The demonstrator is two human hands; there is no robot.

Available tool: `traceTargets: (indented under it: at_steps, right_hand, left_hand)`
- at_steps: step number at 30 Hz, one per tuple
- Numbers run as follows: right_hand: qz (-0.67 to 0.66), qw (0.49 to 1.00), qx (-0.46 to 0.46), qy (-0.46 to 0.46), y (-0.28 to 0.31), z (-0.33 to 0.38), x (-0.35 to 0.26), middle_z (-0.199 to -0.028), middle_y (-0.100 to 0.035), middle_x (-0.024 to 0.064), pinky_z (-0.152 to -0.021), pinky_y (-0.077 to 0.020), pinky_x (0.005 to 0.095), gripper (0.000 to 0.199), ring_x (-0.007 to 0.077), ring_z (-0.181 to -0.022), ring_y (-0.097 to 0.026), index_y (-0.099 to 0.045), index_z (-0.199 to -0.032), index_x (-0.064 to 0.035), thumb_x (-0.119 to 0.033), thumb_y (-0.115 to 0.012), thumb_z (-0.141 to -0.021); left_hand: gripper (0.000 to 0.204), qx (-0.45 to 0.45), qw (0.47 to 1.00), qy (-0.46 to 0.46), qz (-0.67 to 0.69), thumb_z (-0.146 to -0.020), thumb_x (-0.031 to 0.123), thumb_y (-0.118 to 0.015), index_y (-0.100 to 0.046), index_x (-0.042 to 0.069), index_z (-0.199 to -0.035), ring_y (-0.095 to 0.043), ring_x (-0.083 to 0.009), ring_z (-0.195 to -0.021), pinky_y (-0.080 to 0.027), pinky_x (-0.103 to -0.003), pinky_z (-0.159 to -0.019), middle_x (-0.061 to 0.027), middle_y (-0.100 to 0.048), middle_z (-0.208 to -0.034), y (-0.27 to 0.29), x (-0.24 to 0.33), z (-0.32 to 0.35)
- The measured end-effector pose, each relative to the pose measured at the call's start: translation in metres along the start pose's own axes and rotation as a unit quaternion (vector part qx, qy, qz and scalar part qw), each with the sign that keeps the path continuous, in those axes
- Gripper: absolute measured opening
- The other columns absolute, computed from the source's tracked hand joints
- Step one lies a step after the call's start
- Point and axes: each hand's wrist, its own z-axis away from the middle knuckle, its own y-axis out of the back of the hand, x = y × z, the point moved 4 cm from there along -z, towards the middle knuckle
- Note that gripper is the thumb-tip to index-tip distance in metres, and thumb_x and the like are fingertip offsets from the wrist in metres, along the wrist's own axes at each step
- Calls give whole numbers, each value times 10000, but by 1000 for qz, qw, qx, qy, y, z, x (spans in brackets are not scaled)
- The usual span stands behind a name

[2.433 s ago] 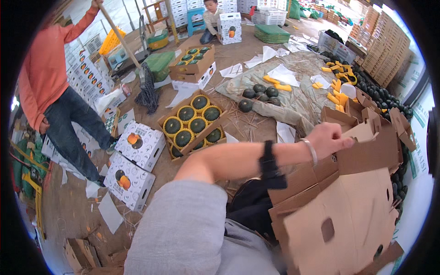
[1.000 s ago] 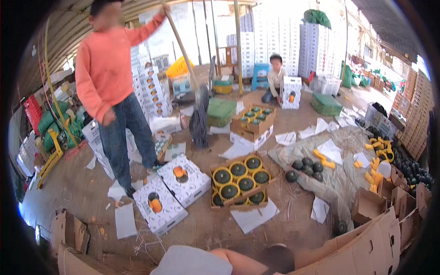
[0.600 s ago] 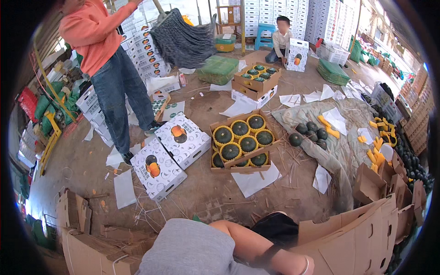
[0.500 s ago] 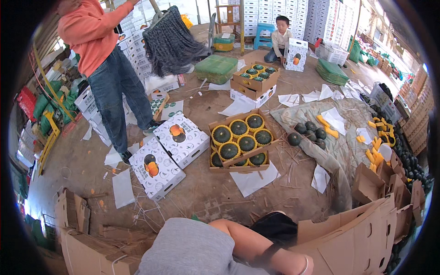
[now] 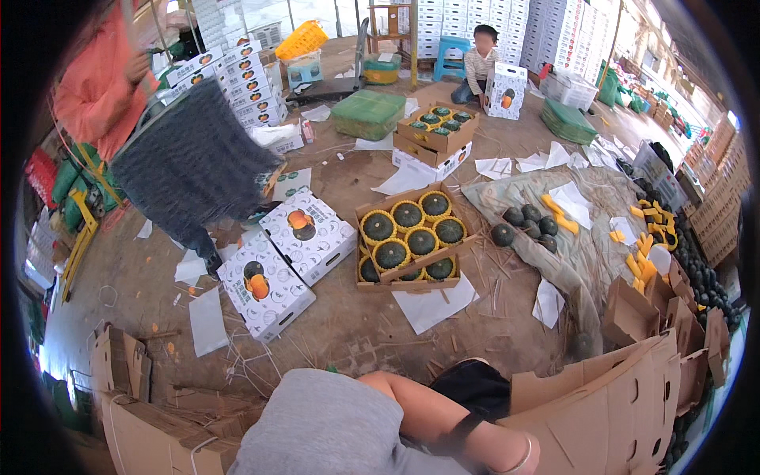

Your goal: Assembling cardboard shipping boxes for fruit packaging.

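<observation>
Mop [image 5: 194, 162] swung left, cardboard [image 5: 606, 400] beside right grip [image 5: 532, 454].

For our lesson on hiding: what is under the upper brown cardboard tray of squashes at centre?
Another brown cardboard tray, with round dark green squashes in yellow nets showing along its near edge. The upper tray covers the lower one's remaining contents.
</observation>
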Motion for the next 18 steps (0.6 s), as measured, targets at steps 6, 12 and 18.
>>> traceTargets:
  at_steps: [6, 12, 18]
  right_hand:
    - [-46, 999, -19, 21, 3, -6, -9, -874, -542, 218, -733, -430, 458, 316, 433, -827, -511, -560, -1003, -52, -29, -519, -691]
    - [71, 997, -13, -2, -7, -2, 26, -879, -543, 219, -720, -432, 465, 307, 435, -827, -516, -563, -1001, -62, -28, -511, -700]
    - [74, 996, 5, 50, -10, 7, 16, -852, -531, 236, -683, -429, 463, 288, 418, -805, -522, -562, -992, -48, -12, -495, -714]
  left_hand:
    - [200, -4, 1000, -8, 19, -775, 203, -602, -681, 44, -866, -624, -281, -848, -497, -385, -728, -164, -655, -893, 6, -1, 8]
    - [221, 0, 1000, 5, 5, -664, 194, -670, -703, 61, -837, -646, -270, -837, -518, -369, -695, -107, -680, -871, -26, -16, -17]
    - [241, 80, 968, -156, 178, -787, 252, -620, -670, 74, -941, -622, -269, -875, -493, -375, -742, -186, -647, -918, 5, 1, -2]
